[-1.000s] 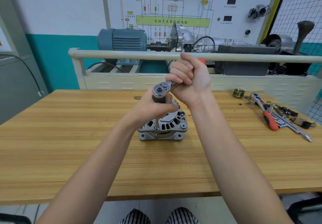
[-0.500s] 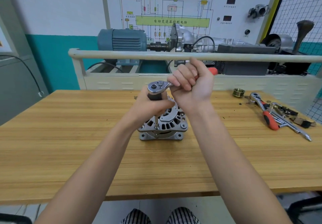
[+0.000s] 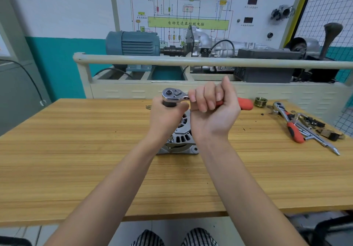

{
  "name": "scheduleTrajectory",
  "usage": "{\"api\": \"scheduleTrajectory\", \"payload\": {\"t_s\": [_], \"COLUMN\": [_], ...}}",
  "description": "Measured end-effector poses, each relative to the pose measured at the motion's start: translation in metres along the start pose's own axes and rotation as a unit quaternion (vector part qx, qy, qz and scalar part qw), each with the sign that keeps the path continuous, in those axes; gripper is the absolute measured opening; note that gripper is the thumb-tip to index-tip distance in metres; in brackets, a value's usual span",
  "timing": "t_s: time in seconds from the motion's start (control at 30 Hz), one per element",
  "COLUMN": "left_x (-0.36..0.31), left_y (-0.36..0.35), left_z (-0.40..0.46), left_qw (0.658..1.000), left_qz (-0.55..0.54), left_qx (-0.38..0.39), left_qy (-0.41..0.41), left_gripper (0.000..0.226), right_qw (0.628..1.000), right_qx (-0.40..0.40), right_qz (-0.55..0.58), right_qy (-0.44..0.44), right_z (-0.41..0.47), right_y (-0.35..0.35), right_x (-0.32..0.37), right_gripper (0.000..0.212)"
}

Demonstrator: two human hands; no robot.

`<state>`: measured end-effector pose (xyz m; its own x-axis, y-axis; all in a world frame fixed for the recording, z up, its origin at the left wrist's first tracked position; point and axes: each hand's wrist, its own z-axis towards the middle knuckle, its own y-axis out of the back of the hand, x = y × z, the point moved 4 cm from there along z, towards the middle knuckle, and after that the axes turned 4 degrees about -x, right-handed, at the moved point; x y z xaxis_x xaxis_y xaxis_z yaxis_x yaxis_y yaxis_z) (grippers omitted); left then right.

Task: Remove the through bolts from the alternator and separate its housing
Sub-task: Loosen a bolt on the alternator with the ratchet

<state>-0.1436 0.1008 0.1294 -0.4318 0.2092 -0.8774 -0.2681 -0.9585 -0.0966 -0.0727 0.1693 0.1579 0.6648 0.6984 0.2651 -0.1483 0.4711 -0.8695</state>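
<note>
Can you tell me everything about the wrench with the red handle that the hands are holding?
The ratchet wrench has a shiny metal head and a red handle. It lies level above the alternator. The right hand grips the handle; the left hand holds the dark socket under its head.

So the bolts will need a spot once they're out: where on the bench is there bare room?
The wooden benchtop is bare left of the grey finned alternator, out to its left edge, and in front of it except where the forearms cross. The far right is crowded: a brass grooved pulley, a spare red-handled ratchet and loose metal parts.
</note>
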Motion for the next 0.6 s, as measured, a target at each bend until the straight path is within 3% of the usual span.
{"api": "scheduleTrajectory", "payload": {"t_s": [0.1, 0.23, 0.3, 0.43, 0.6], "left_x": [-0.001, -0.008, -0.010, -0.009, -0.006], "left_y": [0.003, 0.006, 0.004, 0.002, 0.000], "left_z": [0.001, 0.000, -0.002, -0.004, -0.006], "left_qw": [0.997, 0.965, 0.950, 0.957, 0.992], "left_qz": [0.001, 0.033, 0.028, 0.029, -0.027], "left_qx": [0.079, 0.259, 0.311, 0.288, 0.123], "left_qy": [-0.004, -0.025, -0.009, -0.004, -0.010], "left_gripper": [0.043, 0.036, 0.037, 0.041, 0.034], "right_qw": [0.998, 0.973, 0.954, 0.955, 0.993], "right_qx": [0.001, 0.010, 0.030, 0.021, -0.023], "right_qz": [0.000, -0.008, -0.013, 0.010, 0.045], "right_qy": [-0.056, -0.232, -0.298, -0.297, -0.103], "right_z": [0.012, 0.036, 0.043, 0.043, 0.017], "right_y": [-0.001, -0.006, -0.011, -0.011, 0.003], "right_x": [0.002, -0.003, -0.007, -0.009, -0.001], "right_gripper": [0.055, 0.051, 0.047, 0.046, 0.054]}}
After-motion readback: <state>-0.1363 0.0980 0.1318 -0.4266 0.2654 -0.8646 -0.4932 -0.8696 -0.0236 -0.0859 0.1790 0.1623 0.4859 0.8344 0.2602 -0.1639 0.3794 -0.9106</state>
